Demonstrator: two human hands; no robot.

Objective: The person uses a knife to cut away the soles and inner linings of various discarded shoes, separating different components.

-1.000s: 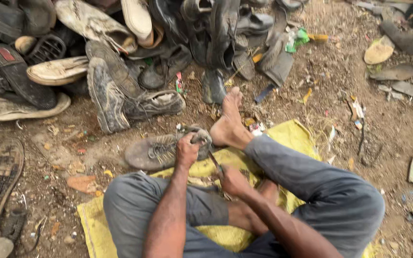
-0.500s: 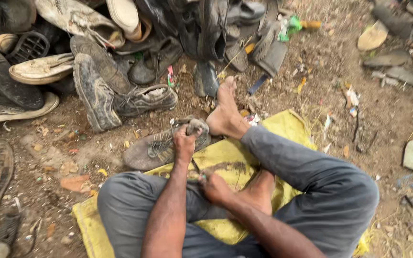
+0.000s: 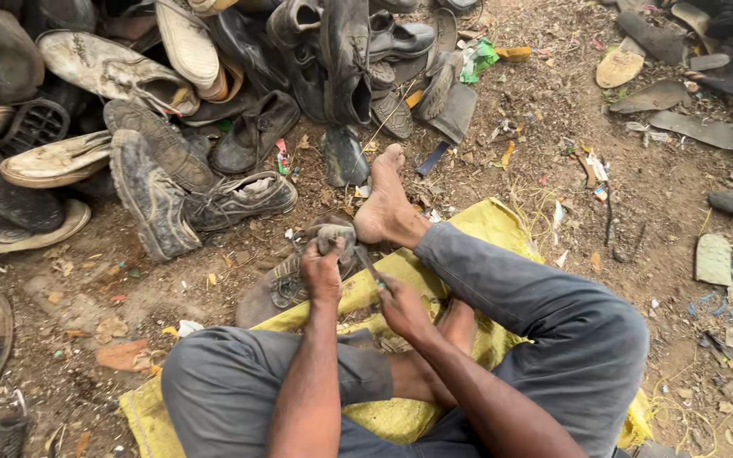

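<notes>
The tool in the right hand (image 3: pixel 400 307) is hard to make out: only a thin dark blade or rod (image 3: pixel 369 267) shows, slanting up and left from the closed fingers toward the shoe, and its tip is lost against the grey upper. The left hand (image 3: pixel 322 270) is clenched on the heel end of the worn grey shoe (image 3: pixel 292 278), covering that part; the shoe lies on its side at the near-centre of the scene, half on the dirt and half on the yellow sack (image 3: pixel 477 225), with the bare right foot (image 3: pixel 383 203) pressed just beside its far end. The other foot (image 3: pixel 458 322) is mostly hidden under the grey trouser leg (image 3: pixel 536 297). Far and left, a heap of old shoes (image 3: pixel 214 93) is cut off by the frame's edge. A green scrap (image 3: pixel 478 59) lies far of the foot, and loose soles (image 3: pixel 706 131) are scattered far right on the littered ground.
</notes>
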